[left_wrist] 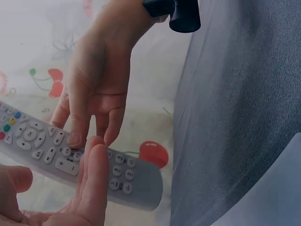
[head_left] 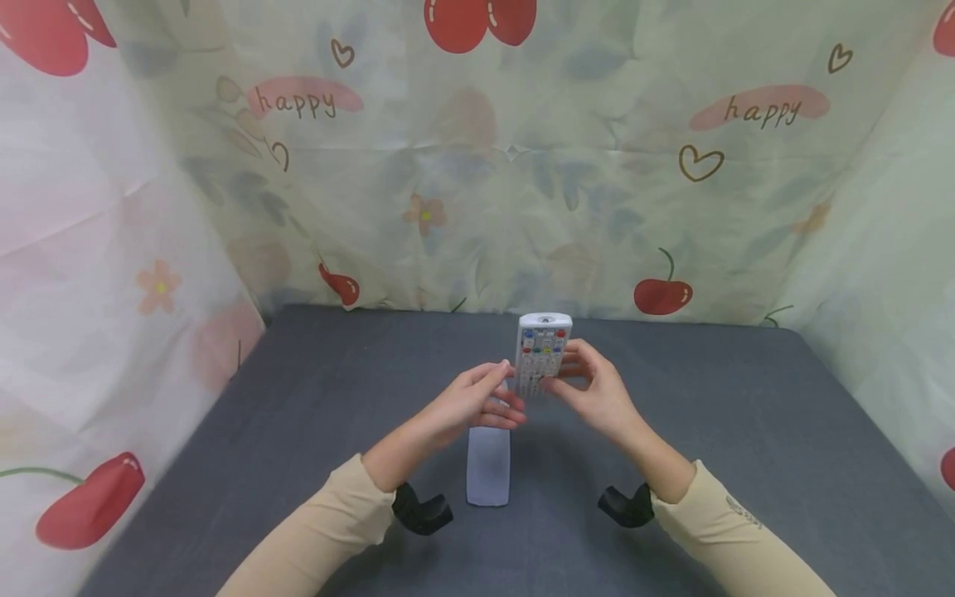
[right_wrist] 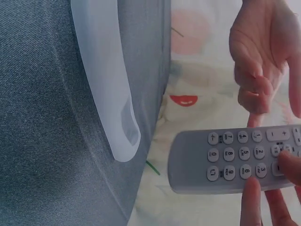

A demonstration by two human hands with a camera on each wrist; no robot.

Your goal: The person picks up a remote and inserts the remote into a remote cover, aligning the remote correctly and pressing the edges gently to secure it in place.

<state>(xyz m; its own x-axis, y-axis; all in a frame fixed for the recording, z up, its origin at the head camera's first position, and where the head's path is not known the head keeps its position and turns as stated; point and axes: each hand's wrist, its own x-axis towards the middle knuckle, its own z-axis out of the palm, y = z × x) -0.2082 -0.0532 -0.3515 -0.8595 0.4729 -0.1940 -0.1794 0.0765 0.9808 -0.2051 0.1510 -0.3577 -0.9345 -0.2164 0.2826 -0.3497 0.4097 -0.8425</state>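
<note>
A white-grey remote control (head_left: pixel 540 361) with coloured and white buttons is raised over the table, its button face toward the head camera. My right hand (head_left: pixel 599 396) grips it from the right, thumb on the buttons and fingers behind. At its left edge is my left hand (head_left: pixel 468 404), fingers loosely extended; in the left wrist view these fingers (left_wrist: pixel 96 181) overlap the remote's front. Below, a translucent whitish remote cover (head_left: pixel 488 473) lies lengthwise on the table, its upper part hidden behind the left hand. The right wrist view shows an opening at one end of this cover (right_wrist: pixel 103 80).
A dark grey cloth covers the table (head_left: pixel 709 431). Patterned curtains (head_left: pixel 515 191) with cherries and flowers stand at the back and both sides. A black wrist mount (head_left: pixel 424 509) sits at the left wrist and another black mount (head_left: pixel 627 506) at the right.
</note>
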